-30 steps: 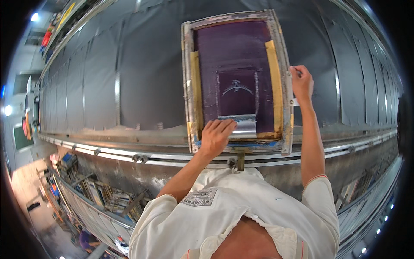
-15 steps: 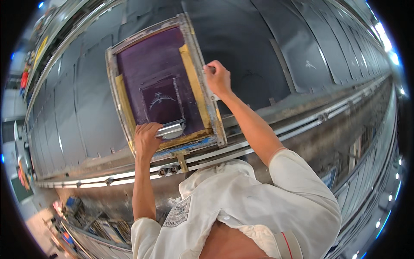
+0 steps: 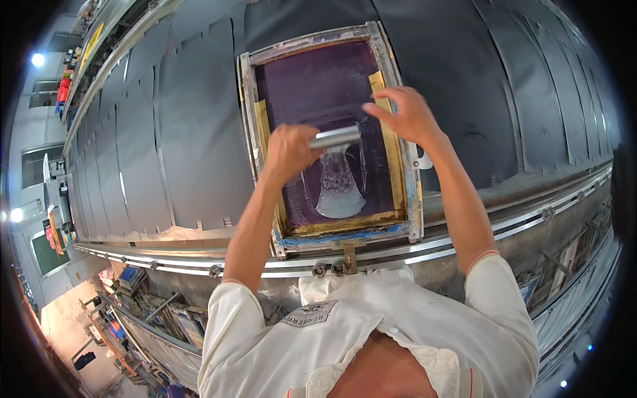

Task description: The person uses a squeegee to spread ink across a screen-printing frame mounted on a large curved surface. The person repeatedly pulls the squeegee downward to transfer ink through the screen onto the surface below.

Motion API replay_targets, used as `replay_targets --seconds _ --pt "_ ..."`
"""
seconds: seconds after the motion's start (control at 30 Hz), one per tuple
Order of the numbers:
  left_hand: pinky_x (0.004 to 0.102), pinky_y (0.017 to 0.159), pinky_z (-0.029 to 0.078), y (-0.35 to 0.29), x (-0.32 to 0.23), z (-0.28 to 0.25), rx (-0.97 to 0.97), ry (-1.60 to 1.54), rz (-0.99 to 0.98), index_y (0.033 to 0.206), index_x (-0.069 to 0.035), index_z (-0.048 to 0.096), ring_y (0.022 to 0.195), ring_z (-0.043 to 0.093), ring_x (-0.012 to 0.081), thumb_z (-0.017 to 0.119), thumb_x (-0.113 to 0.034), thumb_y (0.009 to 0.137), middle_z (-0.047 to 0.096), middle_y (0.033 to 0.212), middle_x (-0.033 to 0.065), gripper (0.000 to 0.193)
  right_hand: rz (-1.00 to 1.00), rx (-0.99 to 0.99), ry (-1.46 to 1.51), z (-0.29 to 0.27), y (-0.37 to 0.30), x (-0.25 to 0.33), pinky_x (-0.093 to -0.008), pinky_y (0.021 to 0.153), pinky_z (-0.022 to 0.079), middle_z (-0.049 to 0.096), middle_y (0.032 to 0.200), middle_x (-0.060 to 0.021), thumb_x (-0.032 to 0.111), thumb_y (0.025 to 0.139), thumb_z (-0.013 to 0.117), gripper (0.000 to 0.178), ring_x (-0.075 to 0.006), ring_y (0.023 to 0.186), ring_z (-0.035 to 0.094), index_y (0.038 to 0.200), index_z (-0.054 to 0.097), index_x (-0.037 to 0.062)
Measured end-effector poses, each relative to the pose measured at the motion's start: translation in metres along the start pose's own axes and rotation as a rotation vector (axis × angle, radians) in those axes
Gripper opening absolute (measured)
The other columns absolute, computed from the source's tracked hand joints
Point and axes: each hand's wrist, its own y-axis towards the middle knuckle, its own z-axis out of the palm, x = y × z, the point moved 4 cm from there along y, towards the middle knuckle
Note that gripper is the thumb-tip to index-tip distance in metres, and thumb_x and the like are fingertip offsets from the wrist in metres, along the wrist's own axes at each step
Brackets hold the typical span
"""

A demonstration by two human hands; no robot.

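Note:
A wooden screen-printing frame [image 3: 308, 38] with purple mesh [image 3: 312, 74] lies over black sheets in front of me. My left hand [image 3: 290, 154] is closed round one end of a metal squeegee [image 3: 336, 137], which rests across the middle of the mesh. From the squeegee toward the near end of the mesh spreads a pale, wet-looking ink streak [image 3: 340, 191]. My right hand [image 3: 406, 114] hovers over the frame's right side, thumb and fingers apart, slightly blurred and holding nothing. Yellow-brown tape [image 3: 391, 162] lines the inner edges of the frame.
Black sheets [image 3: 199, 126] cover the long table to both sides. A metal rail [image 3: 464, 235] runs along its near edge, with a small bracket [image 3: 350, 257] at the frame's near side. Racks and clutter [image 3: 159, 312] stand at the lower left.
The squeegee has moved from the mesh's near end to its middle, with a pale ink streak behind it. My right hand has opened from its grip at the frame's right edge.

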Motion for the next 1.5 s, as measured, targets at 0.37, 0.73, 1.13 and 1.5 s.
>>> replay_targets --seconds 0.37,0.73,1.13,1.5 --pt "0.0458 0.073 0.052 0.025 0.006 0.014 -0.123 -0.013 0.051 0.08 -0.013 0.071 0.075 0.069 0.033 0.085 -0.019 0.069 0.071 0.076 0.0084 0.018 -0.11 0.532 -0.362 0.068 0.014 0.038 -0.0471 0.089 0.048 0.071 0.085 -0.0173 0.02 0.077 0.08 0.018 -0.0366 0.091 0.067 0.087 0.071 0.008" --pt "0.0435 0.074 0.049 -0.024 -0.02 0.023 -0.102 -0.027 0.098 0.081 -0.012 0.07 0.073 0.066 0.0316 0.085 -0.014 0.069 0.068 0.075 0.007 0.019 -0.181 0.576 -0.354 0.063 -0.041 0.053 -0.0453 0.088 0.047 0.068 0.08 -0.0152 0.023 0.078 0.08 0.02 -0.0349 0.086 0.065 0.084 0.069 0.0078" --pt "0.0413 0.075 0.045 -0.026 -0.025 0.035 -0.277 0.098 0.113 0.087 -0.013 0.071 0.077 0.065 0.0259 0.077 -0.002 0.062 0.069 0.087 0.0038 0.028 -0.235 0.317 -0.371 0.063 -0.047 0.05 -0.0435 0.091 0.045 0.072 0.091 -0.0127 0.01 0.072 0.078 0.02 -0.0306 0.099 0.065 0.089 0.068 0.006" --pt "0.0425 0.076 0.047 -0.005 -0.016 0.027 -0.165 0.047 0.118 0.084 -0.012 0.072 0.078 0.068 0.0296 0.085 -0.012 0.068 0.07 0.079 0.0066 0.021 -0.201 0.489 -0.4 0.058 -0.025 0.044 -0.0446 0.091 0.048 0.069 0.081 -0.0137 0.017 0.076 0.079 0.019 -0.0339 0.09 0.065 0.088 0.068 0.007"
